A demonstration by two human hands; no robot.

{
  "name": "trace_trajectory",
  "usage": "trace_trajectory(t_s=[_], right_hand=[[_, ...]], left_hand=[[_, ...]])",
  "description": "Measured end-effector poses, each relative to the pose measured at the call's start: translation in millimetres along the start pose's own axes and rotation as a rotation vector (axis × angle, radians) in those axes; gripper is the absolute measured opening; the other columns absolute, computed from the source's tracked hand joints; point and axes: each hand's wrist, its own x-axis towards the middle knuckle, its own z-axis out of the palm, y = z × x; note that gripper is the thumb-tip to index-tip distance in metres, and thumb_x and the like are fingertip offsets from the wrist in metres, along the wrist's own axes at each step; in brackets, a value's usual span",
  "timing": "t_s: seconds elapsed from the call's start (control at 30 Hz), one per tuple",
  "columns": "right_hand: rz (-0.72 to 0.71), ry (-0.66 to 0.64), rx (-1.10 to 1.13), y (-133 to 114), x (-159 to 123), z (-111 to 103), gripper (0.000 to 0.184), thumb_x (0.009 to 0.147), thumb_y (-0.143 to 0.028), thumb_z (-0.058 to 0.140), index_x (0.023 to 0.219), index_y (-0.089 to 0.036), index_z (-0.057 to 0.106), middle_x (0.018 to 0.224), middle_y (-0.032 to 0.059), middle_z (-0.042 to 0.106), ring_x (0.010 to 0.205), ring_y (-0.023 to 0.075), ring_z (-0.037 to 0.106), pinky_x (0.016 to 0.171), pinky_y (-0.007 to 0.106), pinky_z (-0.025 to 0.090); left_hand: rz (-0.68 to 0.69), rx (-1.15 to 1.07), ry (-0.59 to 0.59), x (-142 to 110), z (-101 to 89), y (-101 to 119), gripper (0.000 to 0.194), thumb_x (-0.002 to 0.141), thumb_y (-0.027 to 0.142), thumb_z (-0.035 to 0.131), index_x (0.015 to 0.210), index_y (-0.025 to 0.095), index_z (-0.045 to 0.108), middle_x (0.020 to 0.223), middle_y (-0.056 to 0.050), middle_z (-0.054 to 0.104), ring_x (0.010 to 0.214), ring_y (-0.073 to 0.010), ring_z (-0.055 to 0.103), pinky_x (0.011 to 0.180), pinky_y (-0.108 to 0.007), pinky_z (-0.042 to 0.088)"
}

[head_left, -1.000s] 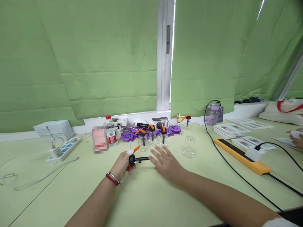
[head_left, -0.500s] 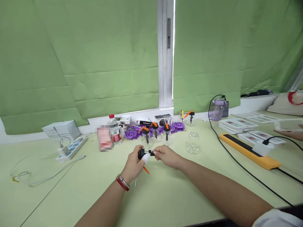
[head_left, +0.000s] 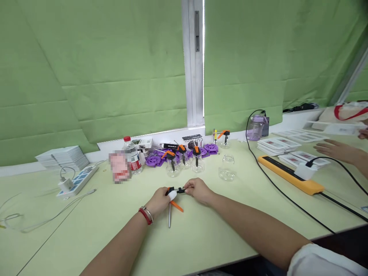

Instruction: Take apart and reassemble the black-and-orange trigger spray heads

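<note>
"What are the two hands on?"

"A black plastic fitting with a slim stem (head_left: 180, 190). It's between them, close over the pale green tabletop (head_left: 201, 245). I can't tell whether it touches down."

"How is each hand set?"

"The left hand (head_left: 159, 202) is closed round the thicker end, its white-covered thumb (head_left: 172, 196) pressed along the near side. The right hand (head_left: 199, 191) pinches the stem's far end between thumb and fingertips."

"So which way does it point?"

"Sideways. The long axis runs nearly level from the left hand across to the right, with the stem's tip at the right hand."

"And the parts sticking out?"

"A flat orange lever (head_left: 176, 206) slants towards the wearer and to the right. A straight silver metal rod (head_left: 169, 216) comes from beneath the left hand, almost square to the stem, aimed at the wearer."

"What lies beyond the hands?"

"Three clear glass jars with black-and-orange tops (head_left: 173, 169) stand just past them, with purple plastic pieces (head_left: 154, 161) behind. A clear open glass jar (head_left: 227, 173) is beyond the right hand, further right. The red-capped clear bottle (head_left: 135, 159) is past the left hand, and a co-worker's hand (head_left: 336, 150) is well off to the right."
</note>
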Motion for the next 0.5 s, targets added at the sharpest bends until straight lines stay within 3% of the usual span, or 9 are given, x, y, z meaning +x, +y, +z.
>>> trace_trajectory(t_s=[0.13, 0.4, 0.5], right_hand=[[0.0, 0.002, 0.058, 0.9, 8.5, 8.1, 0.021, 0.068, -0.007, 0.061, 0.088, -0.014, 0.064, 0.066, 0.0006, 0.06, 0.061, 0.0117, 0.056, 0.06, 0.024, 0.044], [-0.082, -0.068, -0.089, -2.5, 12.3, 10.7, 0.018, 0.068, -0.006, 0.057, 0.081, -0.016, 0.063, 0.062, -0.0014, 0.057, 0.057, 0.0103, 0.052, 0.057, 0.023, 0.041], [-0.118, -0.081, -0.123, -2.4, 12.0, 9.1, 0.02, 0.07, -0.008, 0.056, 0.087, -0.018, 0.061, 0.065, -0.0022, 0.058, 0.057, 0.0099, 0.051, 0.055, 0.022, 0.038]], left_hand=[[0.047, 0.097, 0.12, 6.8, 4.3, -2.2, 0.027, 0.066, 0.041, 0.059, 0.057, 0.016, 0.054, 0.056, 0.0, 0.051, 0.051, -0.0127, 0.041, 0.049, -0.024, 0.027], [0.07, 0.178, 0.13, 9.8, 4.3, -2.3, 0.027, 0.07, 0.038, 0.056, 0.054, 0.016, 0.051, 0.055, -0.001, 0.05, 0.051, -0.0134, 0.041, 0.05, -0.024, 0.026], [0.07, 0.234, 0.129, 9.6, 4.2, -2.9, 0.026, 0.072, 0.036, 0.053, 0.055, 0.017, 0.051, 0.058, -0.002, 0.052, 0.054, -0.0143, 0.042, 0.051, -0.024, 0.026]])
